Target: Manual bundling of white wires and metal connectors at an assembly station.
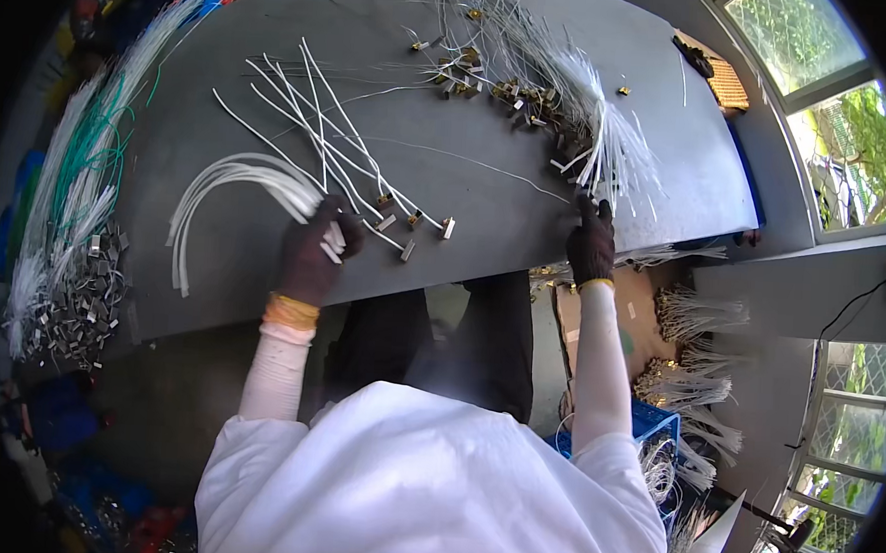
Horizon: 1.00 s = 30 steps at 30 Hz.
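Note:
My left hand (316, 252), in a dark glove, is closed round a bundle of white tubes (243, 171) over the table's near edge. Their long ends curve off to the left, and short ends poke out between the fingers. Just beyond it lie several white cables (320, 130) with small metal end pieces (407, 250). My right hand (592, 246), gloved alike, has its fingers stretched out and apart at the near ends of a large heap of white cables (610, 140). The fingertips partly merge with those ends; no held thing shows. A thin loose wire (469, 161) runs across the table toward them.
Small brass and metal pieces (532, 103) are scattered along the heap on the grey table (438, 186). At the left lie white and green wires (89, 158) with many metal pieces. A blue crate (656, 425) and more cable bundles (701, 315) are below right, by the windows.

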{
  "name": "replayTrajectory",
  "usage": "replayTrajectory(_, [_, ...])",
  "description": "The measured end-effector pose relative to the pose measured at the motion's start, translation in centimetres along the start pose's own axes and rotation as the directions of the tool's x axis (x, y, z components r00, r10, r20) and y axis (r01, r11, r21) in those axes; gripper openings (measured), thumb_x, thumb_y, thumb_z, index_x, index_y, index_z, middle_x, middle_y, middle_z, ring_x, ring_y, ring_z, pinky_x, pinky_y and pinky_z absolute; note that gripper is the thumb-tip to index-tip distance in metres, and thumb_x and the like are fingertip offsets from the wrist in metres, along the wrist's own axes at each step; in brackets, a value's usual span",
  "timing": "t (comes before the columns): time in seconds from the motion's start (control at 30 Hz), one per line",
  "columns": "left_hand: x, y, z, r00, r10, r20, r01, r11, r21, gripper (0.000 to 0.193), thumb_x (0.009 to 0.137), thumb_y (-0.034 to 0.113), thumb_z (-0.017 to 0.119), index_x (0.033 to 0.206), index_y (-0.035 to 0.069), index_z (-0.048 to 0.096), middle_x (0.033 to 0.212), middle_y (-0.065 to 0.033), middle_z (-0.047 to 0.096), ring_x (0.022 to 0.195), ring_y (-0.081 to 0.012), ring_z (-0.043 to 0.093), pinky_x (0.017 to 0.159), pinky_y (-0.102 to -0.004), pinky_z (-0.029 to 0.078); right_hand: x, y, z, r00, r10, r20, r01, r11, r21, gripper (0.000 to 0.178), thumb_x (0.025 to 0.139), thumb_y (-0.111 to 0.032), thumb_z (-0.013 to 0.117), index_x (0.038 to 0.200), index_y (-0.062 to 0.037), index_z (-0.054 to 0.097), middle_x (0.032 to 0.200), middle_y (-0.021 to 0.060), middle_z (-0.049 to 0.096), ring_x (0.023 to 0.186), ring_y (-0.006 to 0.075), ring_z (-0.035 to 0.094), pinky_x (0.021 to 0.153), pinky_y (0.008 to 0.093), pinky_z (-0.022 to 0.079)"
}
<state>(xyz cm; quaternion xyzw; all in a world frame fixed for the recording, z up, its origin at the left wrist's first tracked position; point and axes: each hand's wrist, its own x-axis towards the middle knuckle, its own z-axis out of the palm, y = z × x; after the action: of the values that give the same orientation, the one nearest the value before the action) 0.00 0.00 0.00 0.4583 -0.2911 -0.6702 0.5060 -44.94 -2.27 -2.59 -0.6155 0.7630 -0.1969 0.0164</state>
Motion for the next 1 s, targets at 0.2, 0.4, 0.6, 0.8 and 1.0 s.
replayTrajectory(0.2, [3.1,-8.1,6.1,0.931,0.161,0.326,-0.151,0.987,-0.058,0.031,0.098,0.021,0.058,0.123,0.002,0.057,0.109,-0.0118,0.067,0.097,-0.0244,0.067,0.081,-0.0395,0.056,1.0,2.3,1.1,0.957,0.003,0.291,-0.029,0.996,0.083,0.021,0.088,-0.018,0.059,0.104,-0.0070,0.068,0.120,0.0226,0.061,0.108,0.0401,0.060,0.091,0.0434,0.049])
replayTrajectory(0.4, [4.6,-15.2,9.7,0.912,-0.207,0.355,0.368,0.797,-0.480,0.025,0.094,0.026,0.065,0.112,0.009,0.061,0.108,-0.0090,0.066,0.100,-0.0239,0.066,0.086,-0.0410,0.055,-9.6,2.4,-3.4,0.941,-0.146,0.305,-0.020,0.877,0.480,0.019,0.090,-0.021,0.069,0.093,-0.0027,0.066,0.074,0.0072,0.065,0.071,0.0187,0.062,0.066,0.0343,0.049])
replayTrajectory(0.6, [2.5,-7.9,13.3,0.935,-0.026,0.355,0.219,0.826,-0.519,0.022,0.097,0.020,0.058,0.114,0.007,0.058,0.108,-0.0094,0.064,0.104,-0.0257,0.063,0.092,-0.0436,0.053,-16.3,-1.6,-6.7,0.805,0.010,0.593,-0.473,0.615,0.631,0.010,0.092,-0.013,0.066,0.093,-0.0043,0.062,0.066,-0.0026,0.054,0.059,0.0071,0.049,0.053,0.0253,0.040])
replayTrajectory(0.8, [2.7,-3.6,12.6,0.953,-0.001,0.303,0.198,0.760,-0.619,0.026,0.094,0.006,0.056,0.120,0.001,0.054,0.116,-0.0128,0.062,0.112,-0.0224,0.060,0.093,-0.0388,0.053,-19.6,-1.5,-6.1,0.910,-0.283,0.302,-0.038,0.669,0.742,0.027,0.087,-0.001,0.067,0.113,-0.0038,0.061,0.091,0.0012,0.061,0.074,0.0076,0.054,0.066,0.0236,0.047])
replayTrajectory(1.0, [3.8,-8.1,7.7,0.945,0.252,0.210,-0.150,0.901,-0.407,0.027,0.094,0.001,0.052,0.120,0.001,0.055,0.111,-0.0134,0.062,0.106,-0.0193,0.061,0.095,-0.0341,0.051,-20.8,-1.3,-9.2,0.923,-0.164,0.347,-0.198,0.572,0.796,0.033,0.082,0.007,0.066,0.113,-0.0039,0.062,0.093,0.0016,0.062,0.075,0.0091,0.057,0.067,0.0242,0.049])
